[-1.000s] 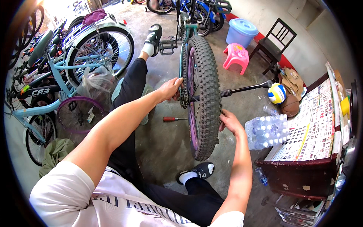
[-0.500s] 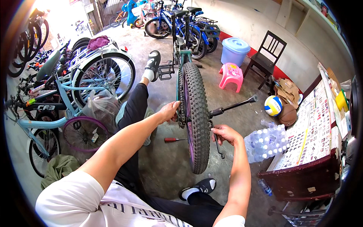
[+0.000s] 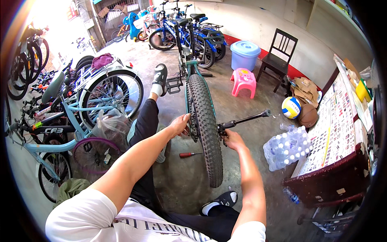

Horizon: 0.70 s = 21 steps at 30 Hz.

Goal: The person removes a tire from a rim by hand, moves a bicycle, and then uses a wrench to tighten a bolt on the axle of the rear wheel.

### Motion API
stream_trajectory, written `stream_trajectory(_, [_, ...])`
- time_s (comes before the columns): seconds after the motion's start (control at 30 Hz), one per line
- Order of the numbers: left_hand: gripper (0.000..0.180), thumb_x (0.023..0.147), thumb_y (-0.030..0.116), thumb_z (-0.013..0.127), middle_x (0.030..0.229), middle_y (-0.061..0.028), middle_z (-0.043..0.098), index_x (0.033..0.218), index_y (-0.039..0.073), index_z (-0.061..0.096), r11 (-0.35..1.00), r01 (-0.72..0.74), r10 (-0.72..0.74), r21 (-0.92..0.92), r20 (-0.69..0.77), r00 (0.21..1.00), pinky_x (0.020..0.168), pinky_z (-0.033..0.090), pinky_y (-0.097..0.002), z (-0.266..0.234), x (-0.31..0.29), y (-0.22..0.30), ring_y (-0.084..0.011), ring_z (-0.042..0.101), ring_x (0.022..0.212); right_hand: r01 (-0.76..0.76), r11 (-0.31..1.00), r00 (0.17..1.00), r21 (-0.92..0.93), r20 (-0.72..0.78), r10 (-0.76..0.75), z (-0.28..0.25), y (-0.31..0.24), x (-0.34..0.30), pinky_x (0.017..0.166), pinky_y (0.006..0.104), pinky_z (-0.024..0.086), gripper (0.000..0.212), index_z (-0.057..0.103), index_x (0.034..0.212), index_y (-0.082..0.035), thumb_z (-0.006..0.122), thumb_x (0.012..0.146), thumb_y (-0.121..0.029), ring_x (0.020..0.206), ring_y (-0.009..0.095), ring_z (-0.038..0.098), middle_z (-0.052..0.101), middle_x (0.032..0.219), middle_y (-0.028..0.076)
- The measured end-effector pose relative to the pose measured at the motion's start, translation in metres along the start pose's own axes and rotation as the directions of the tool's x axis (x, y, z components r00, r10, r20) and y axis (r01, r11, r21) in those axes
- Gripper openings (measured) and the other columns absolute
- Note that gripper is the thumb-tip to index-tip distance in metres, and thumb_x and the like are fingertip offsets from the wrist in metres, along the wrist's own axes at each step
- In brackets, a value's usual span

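A bicycle with a green frame [image 3: 192, 63] stands before me, its fat knobby rear tyre [image 3: 206, 125] toward me. My left hand [image 3: 179, 125] is at the wheel's left side by the chain and sprockets [image 3: 193, 128], fingers closed; whatever they pinch is hidden. On the right side, my right hand [image 3: 233, 140] is closed near the wheel's centre, just under the base of a black kickstand [image 3: 250, 118] that sticks out to the right. A small dark metal part shows below its fingers, too little to name. A red-handled screwdriver [image 3: 186, 155] lies on the floor left of the tyre.
At left are a light-blue bicycle [image 3: 72, 105] and a purple wheel rim [image 3: 96, 155]. Wrapped water bottles [image 3: 287, 148], a volleyball [image 3: 291, 107] and a basketball [image 3: 308, 115] are at right. Farther back stand a pink stool [image 3: 243, 82], a blue bucket [image 3: 244, 58] and a dark chair [image 3: 277, 56].
My right hand has moved up and slightly left to the kickstand's base. The hooked dark rod that hung from it no longer shows. The left hand stays by the chain; the view has shifted slightly.
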<state>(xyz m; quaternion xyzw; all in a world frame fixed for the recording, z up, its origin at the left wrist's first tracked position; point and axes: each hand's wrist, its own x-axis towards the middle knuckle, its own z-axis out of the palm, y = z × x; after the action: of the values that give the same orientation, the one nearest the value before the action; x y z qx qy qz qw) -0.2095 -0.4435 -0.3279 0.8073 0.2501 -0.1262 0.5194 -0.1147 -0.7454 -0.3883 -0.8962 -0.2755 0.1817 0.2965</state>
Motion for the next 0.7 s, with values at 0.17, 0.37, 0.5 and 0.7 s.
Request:
stream_trajectory(0.17, [0.048,0.111,0.046,0.03,0.091,-0.0086,0.066,0.136,0.011,0.05,1.0,-0.001,0.001,-0.028,0.004,1.0,0.05,0.051,-0.0345,0.005,-0.007,0.013,-0.0191,0.069,0.062,-0.083,0.974,0.976,0.213,-0.182,0.123,0.027,0.035,0.001,0.094,0.0509,0.052,0.031,0.059,0.114,0.002,0.058,0.098,-0.025,0.11,0.044,0.068,0.073,0.107,0.026])
stream_trajectory(0.37, [0.054,0.107,0.06,0.036,0.081,-0.0067,0.068,0.121,0.013,0.057,0.995,-0.036,0.031,-0.092,-0.049,0.998,0.053,0.051,-0.0357,0.007,-0.005,-0.002,-0.0188,0.068,0.063,-0.187,0.561,0.93,0.807,-0.038,0.365,0.017,0.009,-0.011,0.046,0.0299,0.038,0.018,0.064,0.099,-0.006,0.061,0.096,-0.023,0.052,0.012,0.052,0.064,0.074,0.004])
stream_trajectory(0.5, [0.054,0.106,0.062,0.035,0.08,-0.0055,0.066,0.116,0.013,0.058,0.995,-0.025,0.02,-0.095,-0.062,0.998,0.056,0.048,-0.0375,0.005,-0.01,-0.001,-0.0187,0.067,0.063,-0.172,0.363,0.944,0.916,0.048,0.327,0.0,-0.029,-0.007,0.044,0.0267,0.024,0.019,0.066,0.093,-0.006,0.068,0.089,-0.025,0.05,0.007,0.04,0.056,0.072,-0.001])
stream_trajectory(0.7, [0.054,0.106,0.062,0.034,0.077,-0.0042,0.063,0.112,0.014,0.059,0.995,-0.038,0.032,-0.09,-0.062,0.998,0.054,0.047,-0.0357,0.008,-0.015,0.008,-0.0194,0.065,0.062,-0.217,0.339,0.958,0.915,0.134,0.253,-0.005,-0.029,0.007,0.043,0.0233,0.018,0.013,0.067,0.096,-0.011,0.067,0.097,-0.024,0.05,0.004,0.037,0.06,0.077,0.0])
